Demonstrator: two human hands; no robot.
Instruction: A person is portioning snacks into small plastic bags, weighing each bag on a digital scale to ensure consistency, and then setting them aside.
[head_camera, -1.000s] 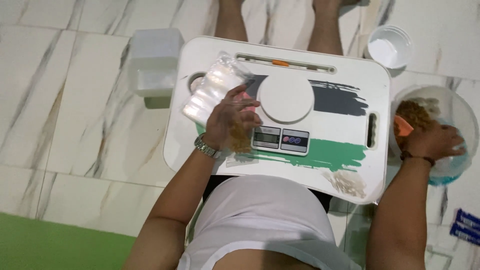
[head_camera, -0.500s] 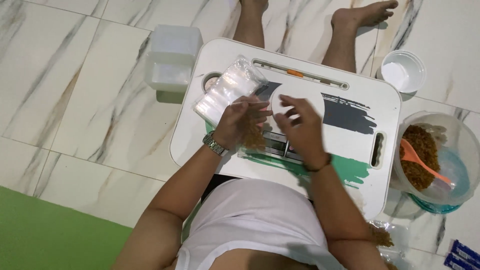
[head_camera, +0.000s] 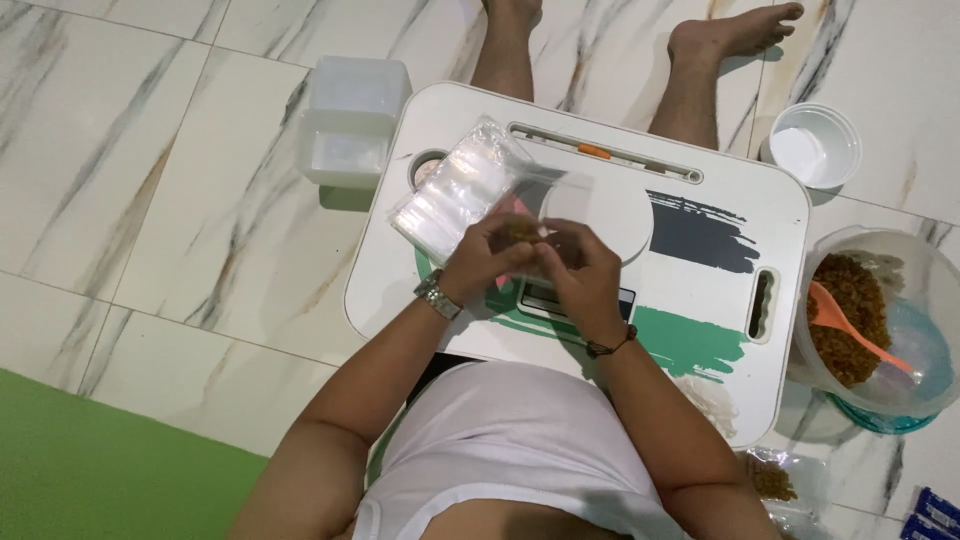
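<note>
While the person sits on the marble floor behind a small white lap table (head_camera: 700, 330), the left hand (head_camera: 482, 262) and right hand (head_camera: 578, 268) meet above its middle, each grip pinching a small clear plastic bag (head_camera: 530, 235) with some brown filling inside. A stack of empty clear bags (head_camera: 455, 195) lies just beside the hands, and a kitchen scale (head_camera: 600, 215) sits under them. Judging by the still well-filled bowl of brown granules (head_camera: 850, 315) with its orange spoon (head_camera: 850, 325) at right, and one filled packet (head_camera: 775, 483) on the floor, most packing seems left.
</note>
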